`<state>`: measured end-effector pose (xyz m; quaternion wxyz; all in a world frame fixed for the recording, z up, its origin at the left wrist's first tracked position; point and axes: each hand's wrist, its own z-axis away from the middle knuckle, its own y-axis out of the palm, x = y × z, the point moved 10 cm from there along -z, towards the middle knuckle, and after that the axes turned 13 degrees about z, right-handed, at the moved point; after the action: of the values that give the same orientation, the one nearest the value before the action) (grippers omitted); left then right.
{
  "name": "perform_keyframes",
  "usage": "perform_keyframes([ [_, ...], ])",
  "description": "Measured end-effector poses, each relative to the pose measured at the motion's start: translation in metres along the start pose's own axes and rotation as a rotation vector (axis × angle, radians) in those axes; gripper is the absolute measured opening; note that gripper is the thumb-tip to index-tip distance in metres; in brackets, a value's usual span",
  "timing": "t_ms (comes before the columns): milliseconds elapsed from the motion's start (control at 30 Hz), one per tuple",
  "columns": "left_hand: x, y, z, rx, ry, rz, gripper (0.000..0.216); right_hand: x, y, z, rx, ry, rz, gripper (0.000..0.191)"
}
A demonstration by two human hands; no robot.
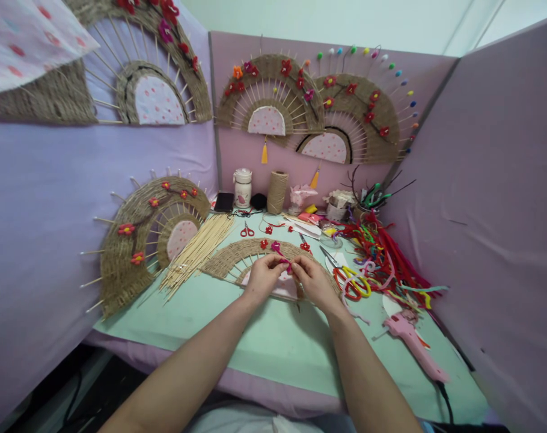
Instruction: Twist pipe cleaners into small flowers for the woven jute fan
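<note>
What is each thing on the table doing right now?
left hand, pinching the pink flower
right hand, pinching it too
woven fan, flat under the hands
bamboo sticks, lying in a loose heap
twine spool, upright
white jar, lid on
glue gun, lying on its side

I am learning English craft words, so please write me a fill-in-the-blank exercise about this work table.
1. The left hand and right hand pinch a small flower over the flat woven fan; the stick bundle lies on the fan's ____ side.
2. The glue gun is ____.
3. The small scissors behind the fan have ____ handles.
Missing words: left; pink; red.
</note>
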<state>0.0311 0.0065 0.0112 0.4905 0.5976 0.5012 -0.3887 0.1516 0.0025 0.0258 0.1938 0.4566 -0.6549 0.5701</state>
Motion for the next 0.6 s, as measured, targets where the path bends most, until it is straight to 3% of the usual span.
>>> perform_keyframes([
  [267, -0.007, -0.003, 0.001, -0.032, 0.027, -0.015, 0.010, -0.005, -0.008, -0.003, -0.112, 0.023, -0.144, 0.013],
  [600, -0.015, -0.006, 0.002, -0.092, 0.052, -0.084, 0.008, -0.005, -0.012, -0.001, -0.184, 0.040, -0.154, 0.019],
])
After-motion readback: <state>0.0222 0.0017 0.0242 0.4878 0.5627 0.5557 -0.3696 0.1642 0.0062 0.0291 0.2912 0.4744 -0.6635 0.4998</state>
